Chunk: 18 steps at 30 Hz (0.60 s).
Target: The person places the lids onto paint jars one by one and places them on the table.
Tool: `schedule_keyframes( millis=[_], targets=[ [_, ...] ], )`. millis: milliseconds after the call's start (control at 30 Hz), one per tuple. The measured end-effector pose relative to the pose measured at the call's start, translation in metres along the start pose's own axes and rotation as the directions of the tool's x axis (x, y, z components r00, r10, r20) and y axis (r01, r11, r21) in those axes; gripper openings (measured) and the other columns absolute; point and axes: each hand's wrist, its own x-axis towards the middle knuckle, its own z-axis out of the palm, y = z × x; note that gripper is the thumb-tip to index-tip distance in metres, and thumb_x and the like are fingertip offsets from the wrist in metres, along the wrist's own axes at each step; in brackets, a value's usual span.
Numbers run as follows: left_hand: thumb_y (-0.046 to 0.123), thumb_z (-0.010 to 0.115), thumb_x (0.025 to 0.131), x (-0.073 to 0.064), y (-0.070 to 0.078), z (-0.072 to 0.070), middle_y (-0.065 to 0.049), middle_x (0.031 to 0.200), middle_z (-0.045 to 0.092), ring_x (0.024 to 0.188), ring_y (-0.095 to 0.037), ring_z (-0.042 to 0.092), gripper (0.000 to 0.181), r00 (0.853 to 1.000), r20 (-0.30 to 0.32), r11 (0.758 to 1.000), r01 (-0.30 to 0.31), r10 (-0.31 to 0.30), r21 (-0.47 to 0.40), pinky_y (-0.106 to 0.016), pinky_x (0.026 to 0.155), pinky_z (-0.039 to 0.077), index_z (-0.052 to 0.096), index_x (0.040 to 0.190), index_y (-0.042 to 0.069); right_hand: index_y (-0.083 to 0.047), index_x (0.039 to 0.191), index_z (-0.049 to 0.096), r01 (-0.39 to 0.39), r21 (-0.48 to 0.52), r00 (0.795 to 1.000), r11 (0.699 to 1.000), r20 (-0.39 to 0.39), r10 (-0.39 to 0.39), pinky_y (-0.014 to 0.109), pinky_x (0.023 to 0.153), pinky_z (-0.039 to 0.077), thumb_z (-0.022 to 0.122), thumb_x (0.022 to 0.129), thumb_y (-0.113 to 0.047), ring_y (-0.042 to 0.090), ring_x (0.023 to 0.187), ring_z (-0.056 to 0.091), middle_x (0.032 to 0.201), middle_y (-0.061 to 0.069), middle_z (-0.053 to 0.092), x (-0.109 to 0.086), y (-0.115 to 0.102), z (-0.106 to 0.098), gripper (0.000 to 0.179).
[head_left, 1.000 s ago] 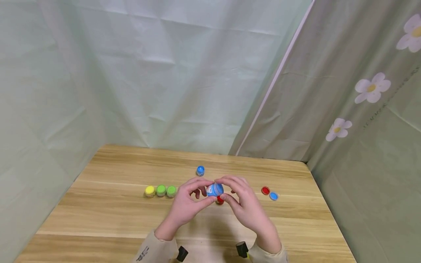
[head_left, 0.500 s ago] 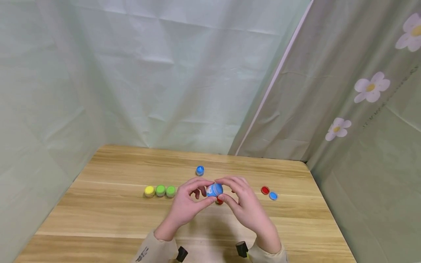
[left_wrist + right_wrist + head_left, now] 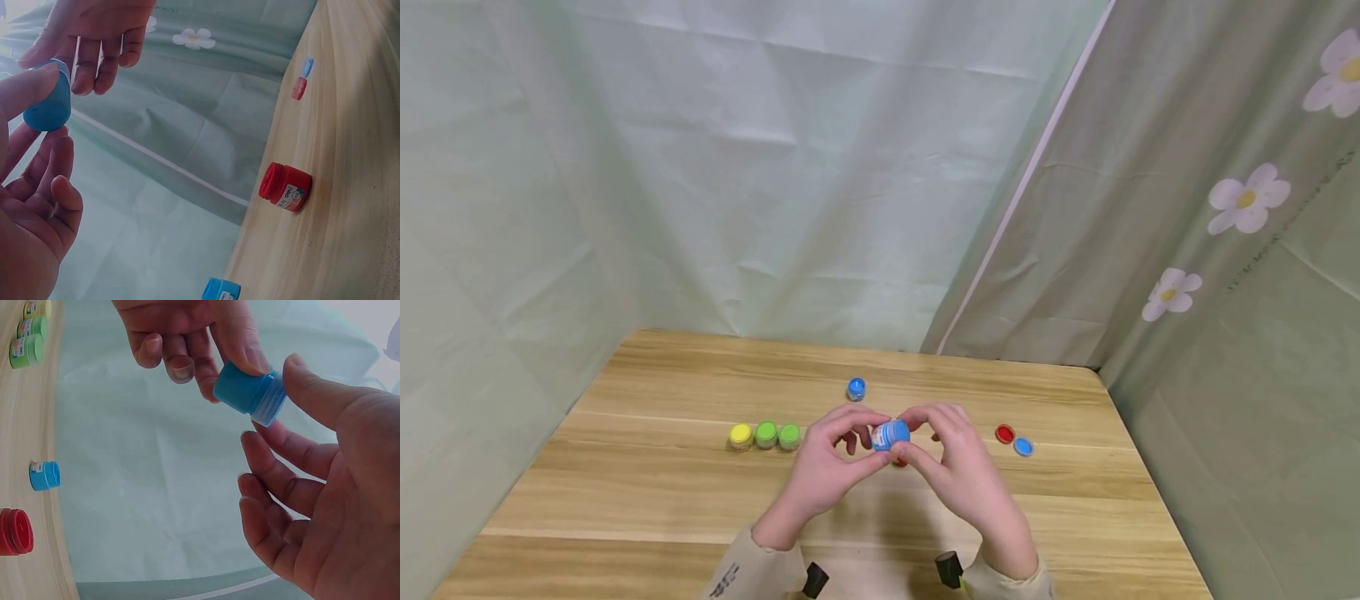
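Above the table, my left hand [image 3: 823, 467] holds a small blue jar [image 3: 882, 437] tilted, its thumb on one side and fingers on the other. The thumb and index finger of my right hand [image 3: 966, 471] pinch the ridged lid [image 3: 269, 403] at the jar's end. My other right fingers are loosely bent beside it. Beneath the hands an uncapped red jar [image 3: 290, 187] stands on the table, mostly hidden in the head view. Farther back is an uncapped blue jar [image 3: 856, 389].
To the left, a yellow-lidded jar [image 3: 741, 437] and two green-lidded jars [image 3: 766, 434] stand in a row. A red lid [image 3: 1004, 433] and a blue lid [image 3: 1023, 447] lie on the right. Curtains surround the wooden table [image 3: 625, 500] behind and at the sides.
My right index finger and thumb have shifted slightly around the lid, with the index finger more bent. The left hand and jar stay nearly in place.
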Motion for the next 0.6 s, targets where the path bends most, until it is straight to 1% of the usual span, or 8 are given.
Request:
schedule_keyframes(
  millis=[167, 300, 400, 433, 500, 600],
  targets=[
    [0.013, 0.091, 0.088, 0.0002, 0.0006, 0.0009, 0.002, 0.110, 0.074, 0.083, -0.022, 0.063, 0.033, 1.000, 0.005, 1.000, -0.016, 0.016, -0.007, -0.030, 0.065, 0.049, 0.080, 0.119, 0.019, -0.028, 0.115, 0.071, -0.049, -0.020, 0.999, 0.999, -0.016, 0.049, 0.037, 0.080, 0.050, 0.085, 0.093, -0.033, 0.013, 0.113, 0.055, 0.107, -0.021, 0.065, -0.0001, -0.0019, 0.0013, 0.027],
    [0.011, 0.091, 0.088, 0.0008, 0.0010, 0.0012, 0.001, 0.110, 0.074, 0.083, -0.022, 0.063, 0.034, 0.999, 0.007, 0.999, -0.038, 0.038, -0.010, -0.032, 0.063, 0.049, 0.079, 0.119, 0.018, -0.027, 0.110, 0.070, -0.075, -0.037, 0.997, 0.997, -0.028, 0.074, 0.039, 0.084, 0.051, 0.086, 0.092, -0.033, 0.012, 0.113, 0.056, 0.104, -0.021, 0.064, -0.0001, -0.0023, 0.0031, 0.025],
    [0.010, 0.091, 0.088, 0.0008, 0.0012, 0.0011, 0.001, 0.110, 0.075, 0.082, -0.022, 0.064, 0.034, 0.999, 0.005, 0.999, -0.045, 0.045, -0.012, -0.032, 0.063, 0.049, 0.079, 0.119, 0.017, -0.025, 0.108, 0.070, -0.092, -0.046, 0.996, 0.995, -0.025, 0.091, 0.041, 0.088, 0.051, 0.084, 0.093, -0.035, 0.013, 0.112, 0.056, 0.103, -0.020, 0.064, 0.0001, -0.0025, 0.0042, 0.023],
    [0.010, 0.091, 0.087, 0.0006, 0.0011, 0.0011, 0.001, 0.110, 0.075, 0.082, -0.022, 0.064, 0.035, 0.999, 0.005, 0.999, -0.042, 0.042, -0.014, -0.031, 0.063, 0.049, 0.079, 0.119, 0.017, -0.025, 0.109, 0.070, -0.096, -0.048, 0.995, 0.994, -0.020, 0.095, 0.041, 0.089, 0.051, 0.083, 0.095, -0.036, 0.013, 0.112, 0.056, 0.103, -0.019, 0.065, 0.0002, -0.0025, 0.0045, 0.022],
    [0.010, 0.091, 0.087, 0.0003, 0.0010, 0.0010, 0.001, 0.110, 0.075, 0.082, -0.022, 0.064, 0.035, 0.999, 0.005, 0.999, -0.032, 0.032, -0.017, -0.031, 0.064, 0.049, 0.079, 0.119, 0.017, -0.024, 0.115, 0.071, -0.109, -0.044, 0.994, 0.993, -0.012, 0.109, 0.042, 0.088, 0.052, 0.079, 0.099, -0.038, 0.014, 0.112, 0.056, 0.106, -0.016, 0.066, 0.0000, -0.0025, 0.0045, 0.023],
    [0.010, 0.091, 0.087, 0.0004, 0.0006, 0.0007, 0.001, 0.110, 0.074, 0.082, -0.023, 0.064, 0.035, 1.000, 0.001, 1.000, -0.022, 0.022, -0.018, -0.030, 0.064, 0.050, 0.079, 0.119, 0.017, -0.023, 0.131, 0.070, -0.113, -0.023, 0.994, 0.993, -0.004, 0.113, 0.044, 0.087, 0.053, 0.069, 0.106, -0.038, 0.016, 0.117, 0.056, 0.116, -0.011, 0.068, -0.0006, -0.0024, 0.0026, 0.029]
  ],
)
